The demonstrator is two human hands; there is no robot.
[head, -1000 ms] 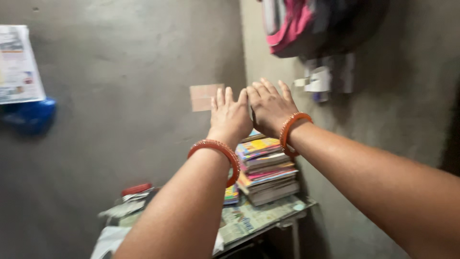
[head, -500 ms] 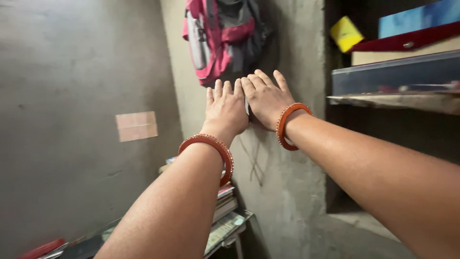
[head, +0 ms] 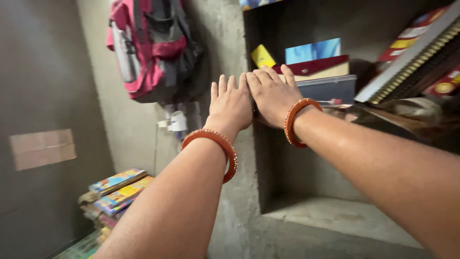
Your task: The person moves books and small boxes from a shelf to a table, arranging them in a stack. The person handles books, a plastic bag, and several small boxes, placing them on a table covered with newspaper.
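Head view | left hand and right hand flat, fingers spread, empty, side by side | wall shelf at 2 o'clock, nearest | pink backpack at 10 o'clock.

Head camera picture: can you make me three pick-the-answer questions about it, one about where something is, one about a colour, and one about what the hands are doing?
1. Where does the pink and grey fabric backpack hang?
A. On the wall, left of the hands
B. Inside the shelf niche
C. On the floor

2. What colour are the round bangles on both wrists?
A. Blue
B. Orange-red
C. White

3. How are the left hand and right hand held?
A. Closed fists
C. Gripping a book
B. Open and flat, side by side, holding nothing

Answers:
1 A, since it hangs high on the grey wall, left of both hands.
2 B, since each wrist shows an orange-red ring.
3 B, since the fingers are stretched out and nothing is in them.
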